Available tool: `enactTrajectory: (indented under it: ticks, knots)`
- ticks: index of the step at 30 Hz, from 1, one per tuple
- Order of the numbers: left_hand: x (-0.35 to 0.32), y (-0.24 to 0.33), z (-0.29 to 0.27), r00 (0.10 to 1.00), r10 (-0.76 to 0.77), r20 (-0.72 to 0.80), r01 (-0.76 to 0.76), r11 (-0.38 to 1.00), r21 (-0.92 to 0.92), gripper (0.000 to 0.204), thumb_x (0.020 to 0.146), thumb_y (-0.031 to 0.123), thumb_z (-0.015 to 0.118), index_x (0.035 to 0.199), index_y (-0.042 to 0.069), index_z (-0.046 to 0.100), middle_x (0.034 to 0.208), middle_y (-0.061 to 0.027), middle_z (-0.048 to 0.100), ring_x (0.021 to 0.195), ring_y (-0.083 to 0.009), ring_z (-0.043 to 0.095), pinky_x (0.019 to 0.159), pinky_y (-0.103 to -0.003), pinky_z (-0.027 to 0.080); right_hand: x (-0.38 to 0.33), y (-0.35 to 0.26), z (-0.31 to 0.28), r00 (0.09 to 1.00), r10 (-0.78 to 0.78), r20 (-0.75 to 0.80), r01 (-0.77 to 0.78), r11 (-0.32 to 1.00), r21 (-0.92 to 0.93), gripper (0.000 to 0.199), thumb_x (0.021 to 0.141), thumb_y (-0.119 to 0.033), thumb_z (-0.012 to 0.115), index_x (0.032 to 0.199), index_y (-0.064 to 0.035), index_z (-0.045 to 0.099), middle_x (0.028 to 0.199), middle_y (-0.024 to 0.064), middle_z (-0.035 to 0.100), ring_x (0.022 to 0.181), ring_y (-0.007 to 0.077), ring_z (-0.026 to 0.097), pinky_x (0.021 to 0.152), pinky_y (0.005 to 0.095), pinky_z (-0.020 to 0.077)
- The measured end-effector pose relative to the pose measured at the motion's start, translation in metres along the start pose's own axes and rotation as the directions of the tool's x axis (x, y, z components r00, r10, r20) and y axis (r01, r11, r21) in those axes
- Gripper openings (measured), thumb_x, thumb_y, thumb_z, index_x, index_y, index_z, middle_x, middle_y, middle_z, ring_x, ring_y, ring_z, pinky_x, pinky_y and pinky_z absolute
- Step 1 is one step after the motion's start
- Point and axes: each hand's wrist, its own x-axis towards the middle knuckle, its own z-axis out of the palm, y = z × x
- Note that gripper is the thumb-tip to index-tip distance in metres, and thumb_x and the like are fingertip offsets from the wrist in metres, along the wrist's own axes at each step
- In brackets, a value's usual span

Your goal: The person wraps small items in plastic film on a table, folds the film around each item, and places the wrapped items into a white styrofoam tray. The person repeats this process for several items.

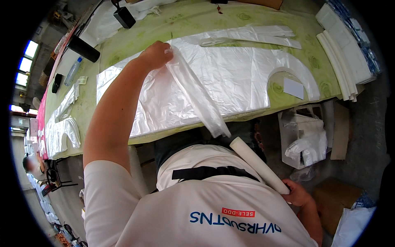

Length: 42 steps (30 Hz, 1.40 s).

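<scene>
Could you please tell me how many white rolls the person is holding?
1: the white roll, its lower end in the right hand; the left hand holds plastic film. None seem hidden.

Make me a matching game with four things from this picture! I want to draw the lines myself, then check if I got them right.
1. left hand
2. right hand
3. white card
4. clear bottle

A. near the left end of the green-covered table
B. holding a white roll
C. inside the curved opening of the plastic sheet
D. holding a plastic strip

Right pairs: 1-D, 2-B, 3-C, 4-A
</scene>
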Motion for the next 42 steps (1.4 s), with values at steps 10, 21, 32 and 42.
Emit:
enactTrajectory:
  ticks: [10, 21, 32, 42]
  knots:
    - [-0.102, 0.035, 0.062, 0.841, 0.228, -0.492, -0.377, 0.898, -0.229, 0.084, 0.085, 0.039, 0.079, 0.151, 0.004, 0.041, 0.153, -0.021, 0.041, 0.143, -0.0407, 0.038, 0.119, -0.048, 0.033, 0.007, -0.042, -0.004, 0.958, -0.22, -0.186, 0.239, 0.967, 0.085, 0.064, 0.077, -0.006, 0.08, 0.136, -0.0017, 0.055, 0.115, 0.009, 0.065, 0.104, 0.0207, 0.064, 0.092, 0.0372, 0.0539]
    - [-0.18, 0.051, 0.068, 0.749, 0.662, -0.016, -0.66, 0.749, 0.059, 0.091, 0.075, 0.053, 0.079, 0.148, 0.008, 0.047, 0.154, -0.0162, 0.043, 0.147, -0.0392, 0.034, 0.124, -0.055, 0.022, 0.07, -0.252, -0.008, 0.497, -0.867, 0.038, 0.557, 0.286, -0.78, 0.057, 0.08, -0.02, 0.079, 0.131, -0.0051, 0.06, 0.11, 0.0165, 0.063, 0.102, 0.0364, 0.062, 0.089, 0.0427, 0.0508]
    - [-0.189, 0.074, 0.076, 0.795, 0.599, -0.093, -0.589, 0.8, 0.114, 0.08, 0.078, 0.022, 0.077, 0.151, 0.019, 0.046, 0.155, -0.0099, 0.043, 0.149, -0.0381, 0.031, 0.122, -0.062, 0.021, 0.177, -0.346, -0.032, 0.381, -0.915, -0.129, 0.205, 0.22, -0.954, 0.057, 0.084, -0.027, 0.073, 0.135, -0.0073, 0.058, 0.118, 0.0185, 0.062, 0.111, 0.0381, 0.061, 0.094, 0.0451, 0.0513]
    - [-0.195, 0.076, 0.087, 0.842, 0.524, -0.13, -0.515, 0.851, 0.102, 0.065, 0.085, 0.013, 0.063, 0.148, 0.025, 0.053, 0.162, -0.0105, 0.035, 0.154, -0.0382, 0.019, 0.124, -0.06, 0.014, 0.14, -0.292, 0.064, -0.004, -0.936, 0.352, 0.54, -0.298, -0.787, 0.064, 0.068, -0.015, 0.079, 0.13, -0.0134, 0.063, 0.131, 0.0106, 0.056, 0.124, 0.0342, 0.051, 0.11, 0.0488, 0.039]
